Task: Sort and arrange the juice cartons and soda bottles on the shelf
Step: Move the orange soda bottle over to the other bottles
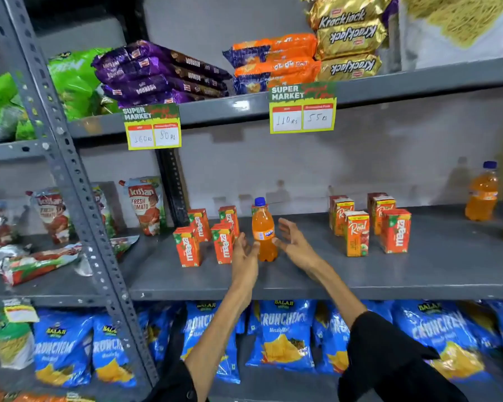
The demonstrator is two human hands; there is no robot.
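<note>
Forearms reach up from below, black sleeves pushed back. Left hand (244,250) and right hand (292,242) both spread open, fingers loose, flanking the Fanta bottle (262,230) on the grey metal shelf (302,285); neither holds it. Left fingertips look just beside or touching the bottle's lower body, can't tell which; right hand near, slightly apart.

Bottle stands upright, blue cap on, between two carton groups. Left: four Maaza cartons (186,248) in a loose cluster, upright. Right: Real juice cartons (357,233) mixed with one Maaza carton (395,231). Second orange soda bottle (482,192) far right, well apart, by the back wall.

Likely step: grab or settle the Fanta. Best to close both palms low on the body, keep it vertical, lift clear of the nearest Maaza carton so nothing tips, then group with the other bottle.

Farther: ketchup pouches left bay, price tags (302,107) on upper shelf edge, biscuit packs above, blue chip bags (285,335) below.
</note>
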